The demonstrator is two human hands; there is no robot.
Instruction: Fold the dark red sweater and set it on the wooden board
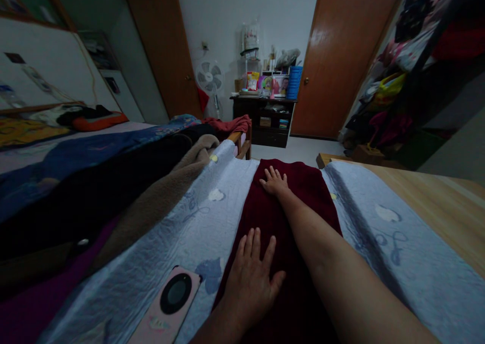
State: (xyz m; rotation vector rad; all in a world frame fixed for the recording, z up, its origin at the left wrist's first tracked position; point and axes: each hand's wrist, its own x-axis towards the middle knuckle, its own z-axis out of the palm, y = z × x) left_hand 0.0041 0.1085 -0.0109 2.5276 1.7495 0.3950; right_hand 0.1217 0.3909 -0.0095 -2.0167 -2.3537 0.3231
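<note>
A dark red cloth (303, 197), perhaps a folded garment, lies lengthwise on a light blue patterned sheet (200, 217). My left hand (252, 271) rests flat on its near left part, fingers spread, palm down. Farther out, my right hand (275, 182) is stretched across to the cloth's far left area, also palm down with fingers apart. Neither hand holds anything. Left of my left hand, a pink phone (168, 306) with a round black camera ring lies on the sheet. My right forearm covers part of the cloth.
A bed with dark bedding and a brown blanket (162, 192) lies to the left. The wooden board (435, 192) shows at the right. Beyond stand a dark cabinet (278, 137), a white fan (210, 79) and wooden doors (341, 56). Clothes (397, 86) hang at the right.
</note>
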